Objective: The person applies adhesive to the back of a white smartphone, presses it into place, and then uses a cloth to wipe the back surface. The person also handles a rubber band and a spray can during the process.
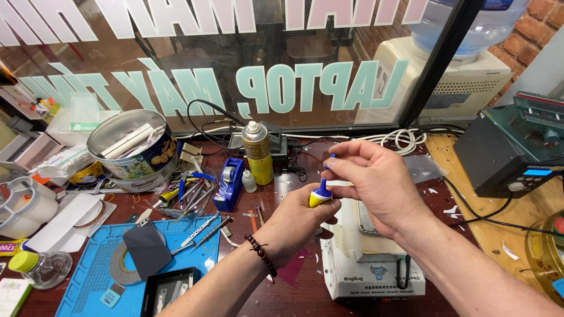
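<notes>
Gripping glue tube (319,196), left hand (296,226); right hand (376,179) pinches cap (332,157).

1. We're looking down on a dark red-brown workbench (305,287), crowded from edge to edge.
2. A blue silicone mat (88,270) lies at our left, with tweezers (200,230) resting across its corner.
3. A blue tape dispenser (229,185), a yellow spray can (257,152) and a round biscuit tin (134,149) stand behind it.
4. A white heating plate unit (370,264) sits in the middle.
</notes>
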`<state>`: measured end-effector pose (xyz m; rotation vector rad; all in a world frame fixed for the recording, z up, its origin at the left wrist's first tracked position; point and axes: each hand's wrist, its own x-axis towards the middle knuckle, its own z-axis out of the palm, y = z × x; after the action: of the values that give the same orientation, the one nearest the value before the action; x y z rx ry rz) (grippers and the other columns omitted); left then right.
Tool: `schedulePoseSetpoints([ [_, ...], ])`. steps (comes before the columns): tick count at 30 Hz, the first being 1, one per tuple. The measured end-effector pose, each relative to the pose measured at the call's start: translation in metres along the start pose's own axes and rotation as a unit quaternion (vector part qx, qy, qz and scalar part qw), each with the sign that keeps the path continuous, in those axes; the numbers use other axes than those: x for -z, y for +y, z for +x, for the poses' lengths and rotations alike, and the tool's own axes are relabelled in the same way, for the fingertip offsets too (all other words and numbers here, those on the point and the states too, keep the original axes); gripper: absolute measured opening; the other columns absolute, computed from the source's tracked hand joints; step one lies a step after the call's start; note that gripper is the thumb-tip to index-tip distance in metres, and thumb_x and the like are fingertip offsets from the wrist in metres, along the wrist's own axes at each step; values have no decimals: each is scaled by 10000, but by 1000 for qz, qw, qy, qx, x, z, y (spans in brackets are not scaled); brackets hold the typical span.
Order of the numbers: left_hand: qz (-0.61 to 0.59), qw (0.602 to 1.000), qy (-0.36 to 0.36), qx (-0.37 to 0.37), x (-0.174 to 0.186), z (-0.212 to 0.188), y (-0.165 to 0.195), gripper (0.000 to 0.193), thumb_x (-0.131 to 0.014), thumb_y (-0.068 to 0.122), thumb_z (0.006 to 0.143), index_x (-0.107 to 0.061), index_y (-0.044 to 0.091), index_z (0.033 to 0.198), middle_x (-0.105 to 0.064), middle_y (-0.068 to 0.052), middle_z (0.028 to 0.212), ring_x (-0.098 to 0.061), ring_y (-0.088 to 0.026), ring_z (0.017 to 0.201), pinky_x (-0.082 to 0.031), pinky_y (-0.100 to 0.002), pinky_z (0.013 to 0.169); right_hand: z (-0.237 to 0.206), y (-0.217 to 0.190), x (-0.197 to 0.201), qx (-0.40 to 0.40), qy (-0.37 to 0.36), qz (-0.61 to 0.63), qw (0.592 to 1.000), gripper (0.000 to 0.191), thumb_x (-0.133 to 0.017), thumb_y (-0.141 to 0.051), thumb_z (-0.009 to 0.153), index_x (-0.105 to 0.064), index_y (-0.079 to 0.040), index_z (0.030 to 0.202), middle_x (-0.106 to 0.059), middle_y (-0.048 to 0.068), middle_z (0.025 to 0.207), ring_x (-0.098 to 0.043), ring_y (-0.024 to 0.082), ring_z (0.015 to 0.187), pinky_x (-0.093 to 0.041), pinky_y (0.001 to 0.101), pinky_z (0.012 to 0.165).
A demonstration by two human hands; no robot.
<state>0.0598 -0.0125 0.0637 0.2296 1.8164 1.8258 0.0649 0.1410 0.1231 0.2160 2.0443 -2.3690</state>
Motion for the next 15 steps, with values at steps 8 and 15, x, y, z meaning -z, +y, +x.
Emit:
schedulePoseSetpoints([
  [8, 25, 1000, 1, 7, 1, -6, -2, 283, -648, 229, 961, -647, 68, 1194, -684, -18, 980, -666, -102, 875, -578, -290, 720, -3, 9, 0, 33, -5, -39, 999, 204, -707, -43, 871, -681, 27, 1061, -741, 111, 899, -724, 137, 793, -640, 293, 682],
  [15, 24, 999, 11, 37, 6, -9, -10, 267, -647, 224, 958, -665, 90, 1189, -641, -19, 866, -628, -111, 752, -572, -288, 657, -3, 14, 3, 156, -33, -211, 964, 140, -740, -91, 888, -739, -19, 1008, -757, 55, 861, -694, 93, 766, -578, 243, 676],
])
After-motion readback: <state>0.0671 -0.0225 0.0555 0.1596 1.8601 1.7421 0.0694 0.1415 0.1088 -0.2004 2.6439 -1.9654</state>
